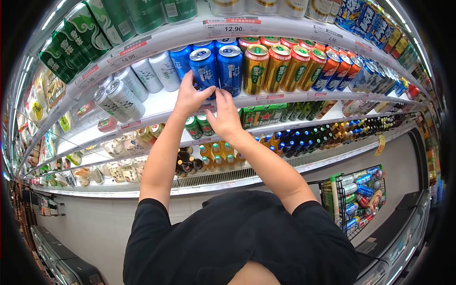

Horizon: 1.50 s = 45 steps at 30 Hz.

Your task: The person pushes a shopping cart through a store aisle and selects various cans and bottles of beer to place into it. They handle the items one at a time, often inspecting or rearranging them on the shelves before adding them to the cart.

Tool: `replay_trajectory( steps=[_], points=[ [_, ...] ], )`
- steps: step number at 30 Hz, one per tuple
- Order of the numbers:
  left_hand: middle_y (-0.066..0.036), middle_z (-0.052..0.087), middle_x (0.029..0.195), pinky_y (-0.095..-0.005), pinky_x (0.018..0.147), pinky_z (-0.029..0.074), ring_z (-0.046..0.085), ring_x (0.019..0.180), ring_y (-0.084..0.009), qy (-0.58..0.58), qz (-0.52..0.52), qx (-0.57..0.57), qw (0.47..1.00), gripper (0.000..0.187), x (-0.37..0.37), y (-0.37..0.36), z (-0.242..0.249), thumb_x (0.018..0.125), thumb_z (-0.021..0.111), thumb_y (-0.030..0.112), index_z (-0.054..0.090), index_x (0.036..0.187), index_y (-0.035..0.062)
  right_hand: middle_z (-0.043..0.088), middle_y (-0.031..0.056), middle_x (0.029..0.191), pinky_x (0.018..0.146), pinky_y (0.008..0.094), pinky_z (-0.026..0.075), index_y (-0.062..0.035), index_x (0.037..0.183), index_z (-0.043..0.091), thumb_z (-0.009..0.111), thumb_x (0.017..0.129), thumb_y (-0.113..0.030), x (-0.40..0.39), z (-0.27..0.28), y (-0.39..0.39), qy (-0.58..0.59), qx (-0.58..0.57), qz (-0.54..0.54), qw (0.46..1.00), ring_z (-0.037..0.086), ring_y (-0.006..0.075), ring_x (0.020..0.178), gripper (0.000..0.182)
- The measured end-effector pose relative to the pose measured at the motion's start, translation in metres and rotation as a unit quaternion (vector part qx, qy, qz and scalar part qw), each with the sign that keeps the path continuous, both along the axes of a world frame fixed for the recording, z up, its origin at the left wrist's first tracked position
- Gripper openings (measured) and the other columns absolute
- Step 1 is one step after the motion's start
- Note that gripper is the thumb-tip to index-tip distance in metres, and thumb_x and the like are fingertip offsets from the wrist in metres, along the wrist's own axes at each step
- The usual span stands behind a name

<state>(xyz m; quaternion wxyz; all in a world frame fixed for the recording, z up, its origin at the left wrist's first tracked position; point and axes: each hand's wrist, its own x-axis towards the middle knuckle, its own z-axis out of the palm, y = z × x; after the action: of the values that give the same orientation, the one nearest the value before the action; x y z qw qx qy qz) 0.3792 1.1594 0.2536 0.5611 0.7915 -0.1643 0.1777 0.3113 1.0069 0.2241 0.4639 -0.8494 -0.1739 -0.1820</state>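
Two blue beer cans stand upright at the front of the middle shelf (159, 102). My left hand (191, 97) wraps round the lower part of the left blue can (203, 70), fingers at its left side and thumb across its front. Beside it, the right blue can (230, 71) stands close. My right hand (223, 114) is at the shelf edge, fingers stretched up against the front of the cans near their bases, thumb apart. Further blue cans (180, 59) are behind and to the left.
Gold cans (255, 71) fill the shelf on the right, and white cans (124, 97) stand on the left. Green can packs (80, 28) sit above. Bottles (216, 154) line the lower shelf. A shopping cart (338, 204) full of cans stands behind me on the right.
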Motion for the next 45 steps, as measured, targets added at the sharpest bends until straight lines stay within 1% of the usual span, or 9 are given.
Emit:
replay_trajectory(
  steps=[11, 14, 18, 22, 30, 36, 38, 41, 45],
  points=[
    [-0.021, 0.051, 0.138, -0.0396, 0.105, 0.049, 0.055, 0.127, -0.0278, 0.057, -0.014, -0.076, 0.995, 0.079, -0.009, -0.01, -0.007, 0.077, 0.086, 0.018, 0.046, 0.142, -0.0063, 0.045, 0.0281, 0.147, 0.11, 0.0452, 0.045, 0.0091, 0.142, 0.048, 0.075, 0.087, -0.012, -0.022, -0.013, -0.015, -0.066, -0.021, 0.019, 0.997, 0.052, 0.044, 0.132, 0.065],
    [-0.022, 0.05, 0.139, -0.0414, 0.11, 0.046, 0.053, 0.131, -0.0285, -0.087, 0.161, 0.036, 0.982, 0.08, -0.031, -0.027, -0.016, 0.082, 0.084, 0.014, 0.041, 0.146, -0.0077, 0.054, 0.0245, 0.139, 0.106, 0.0434, 0.049, 0.0053, 0.134, 0.058, 0.074, 0.088, -0.012, -0.055, -0.024, -0.052, -0.058, -0.009, 0.071, 0.996, 0.057, 0.041, 0.126, 0.052],
    [-0.019, 0.052, 0.136, -0.0412, 0.11, 0.044, 0.055, 0.124, -0.0266, -0.094, 0.156, -0.128, 0.975, 0.056, -0.085, -0.065, -0.069, 0.095, 0.068, 0.001, 0.042, 0.145, -0.0057, 0.068, 0.0159, 0.113, 0.092, 0.0409, 0.055, -0.0011, 0.126, 0.066, 0.074, 0.089, -0.015, -0.118, -0.073, -0.136, 0.101, -0.048, 0.114, 0.987, 0.067, 0.0348, 0.106, 0.04],
    [-0.01, 0.067, 0.107, -0.0318, 0.085, 0.053, 0.065, 0.094, -0.0164, 0.159, -0.057, 0.008, 0.986, 0.028, -0.148, -0.143, -0.144, 0.097, 0.066, 0.006, 0.062, 0.122, -0.0047, 0.074, 0.0155, 0.096, 0.08, 0.0375, 0.058, 0.0026, 0.114, 0.072, 0.074, 0.086, -0.019, -0.186, -0.124, -0.229, 0.26, 0.065, -0.031, 0.963, 0.073, 0.0264, 0.089, 0.035],
    [-0.014, 0.073, 0.09, -0.0336, 0.079, 0.056, 0.072, 0.083, -0.0229, 0.113, -0.38, 0.158, 0.904, 0.013, -0.192, -0.338, -0.147, 0.092, 0.069, 0.006, 0.071, 0.101, -0.0027, 0.075, 0.0134, 0.086, 0.073, 0.0359, 0.057, -0.0017, 0.112, 0.075, 0.074, 0.087, -0.022, -0.268, -0.13, -0.437, 0.194, 0.151, -0.39, 0.887, 0.072, 0.0227, 0.078, 0.032],
    [-0.017, 0.069, 0.099, -0.0398, 0.084, 0.056, 0.07, 0.092, -0.0326, 0.095, -0.506, 0.264, 0.815, 0.029, -0.202, -0.518, -0.145, 0.09, 0.071, 0.014, 0.067, 0.114, -0.0011, 0.077, 0.0197, 0.093, 0.081, 0.0376, 0.057, 0.0073, 0.117, 0.071, 0.077, 0.083, -0.037, -0.322, -0.29, -0.654, 0.239, 0.248, -0.622, 0.703, 0.075, 0.0293, 0.088, 0.057],
    [-0.02, 0.067, 0.107, -0.043, 0.09, 0.054, 0.067, 0.1, -0.037, 0.093, -0.542, 0.28, 0.787, 0.035, -0.21, -0.59, -0.158, 0.088, 0.071, 0.016, 0.065, 0.118, -0.0014, 0.076, 0.0232, 0.104, 0.088, 0.0388, 0.055, 0.0107, 0.122, 0.067, 0.077, 0.082, -0.041, -0.332, -0.274, -0.687, 0.284, 0.377, -0.616, 0.63, 0.073, 0.0316, 0.098, 0.066],
    [-0.023, 0.065, 0.115, -0.0465, 0.095, 0.052, 0.064, 0.108, -0.0396, 0.071, -0.556, 0.314, 0.767, 0.045, -0.224, -0.696, -0.204, 0.086, 0.072, 0.021, 0.062, 0.124, -0.0019, 0.067, 0.0278, 0.124, 0.102, 0.0429, 0.049, 0.0084, 0.134, 0.058, 0.079, 0.082, -0.038, -0.348, -0.343, -0.755, 0.281, 0.278, -0.682, 0.615, 0.065, 0.0373, 0.117, 0.073],
    [-0.028, 0.061, 0.125, -0.0489, 0.101, 0.051, 0.061, 0.116, -0.0435, 0.092, -0.529, 0.387, 0.75, 0.06, -0.25, -0.815, -0.257, 0.084, 0.073, 0.026, 0.055, 0.133, -0.0044, 0.059, 0.0265, 0.132, 0.107, 0.0473, 0.045, 0.0027, 0.137, 0.055, 0.077, 0.085, -0.026, -0.359, -0.285, -0.806, 0.202, 0.006, -0.722, 0.661, 0.057, 0.0421, 0.123, 0.064]
  ],
)
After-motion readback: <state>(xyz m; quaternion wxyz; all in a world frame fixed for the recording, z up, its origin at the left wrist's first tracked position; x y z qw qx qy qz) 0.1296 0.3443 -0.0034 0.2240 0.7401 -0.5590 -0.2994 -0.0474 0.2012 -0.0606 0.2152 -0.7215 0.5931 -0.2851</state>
